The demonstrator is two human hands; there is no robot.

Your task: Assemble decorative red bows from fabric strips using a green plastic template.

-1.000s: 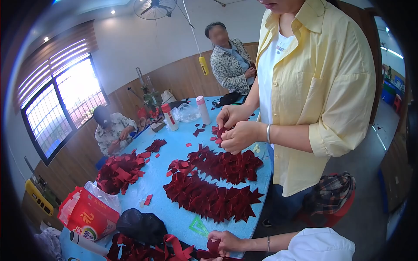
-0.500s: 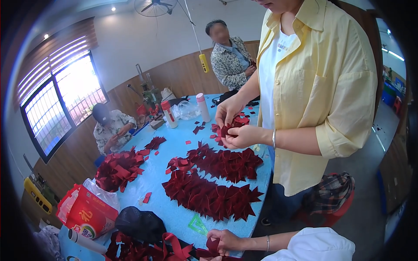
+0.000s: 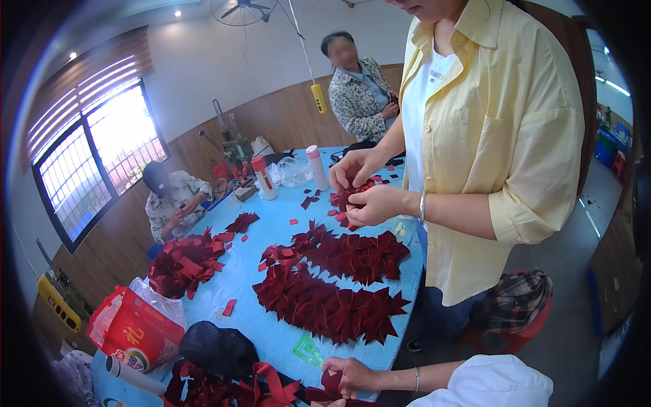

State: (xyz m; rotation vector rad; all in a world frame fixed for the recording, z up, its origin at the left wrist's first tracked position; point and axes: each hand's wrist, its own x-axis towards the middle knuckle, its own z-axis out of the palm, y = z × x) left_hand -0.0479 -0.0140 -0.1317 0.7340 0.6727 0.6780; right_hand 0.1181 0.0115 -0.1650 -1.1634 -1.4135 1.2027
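My right hand [image 3: 354,377], with a bracelet at the wrist and a white sleeve behind it, is closed at the table's near edge. Its fingers pinch a dark red velvet piece [image 3: 331,381]. Of my left hand [image 3: 329,403] only a sliver shows at the bottom edge, beside the same fabric; its fingers are mostly cut off. To the left lie a pile of dark red velvet strips and bows [image 3: 224,392] and a red ribbon loop [image 3: 274,381]. A green triangle ruler [image 3: 308,350] rests just beyond my right hand.
Rows of dark red bows [image 3: 332,305] cover the blue table [image 3: 203,313]. A black cap [image 3: 218,351], red bag [image 3: 144,332] and bottles [image 3: 317,168] stand around. A person in a yellow shirt [image 3: 488,149] handles red pieces at the right; two others work farther off.
The yellow-shirted person's hands have come slightly apart, the near one shifting left. My right hand stays in place on the velvet piece.
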